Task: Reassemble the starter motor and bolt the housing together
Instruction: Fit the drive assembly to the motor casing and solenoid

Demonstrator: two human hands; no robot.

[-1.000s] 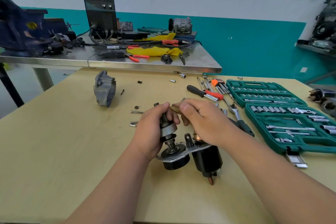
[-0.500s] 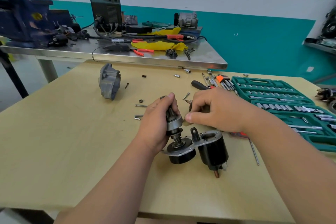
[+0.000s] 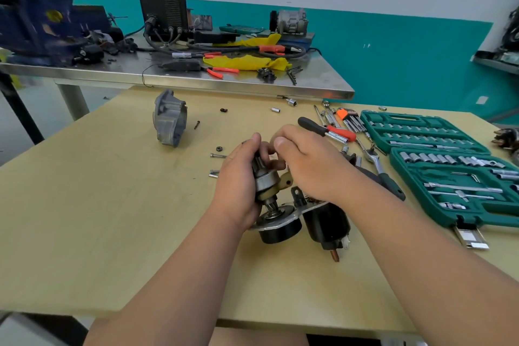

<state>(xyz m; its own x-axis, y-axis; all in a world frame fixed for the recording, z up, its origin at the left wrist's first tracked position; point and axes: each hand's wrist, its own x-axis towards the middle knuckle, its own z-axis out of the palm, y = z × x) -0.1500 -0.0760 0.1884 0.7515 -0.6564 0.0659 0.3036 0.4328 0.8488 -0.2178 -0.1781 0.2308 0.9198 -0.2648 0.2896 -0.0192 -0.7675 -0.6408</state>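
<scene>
Your left hand (image 3: 238, 177) wraps the heavy, probably slick steel drive (image 3: 265, 180), your right hand (image 3: 309, 168) pinches its frailer plastic fork (image 3: 284, 182): lift by the barrel.

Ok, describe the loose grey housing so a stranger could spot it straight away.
Start at the pale wooden table, far left part, just before the steel bench. The grey housing stands there. It is a bulky cast-metal shell; its neighbours are only a small bolt and a nut.

Workshop — socket set (image 3: 438, 166), vise (image 3: 36, 22), welder (image 3: 161, 0).
</scene>
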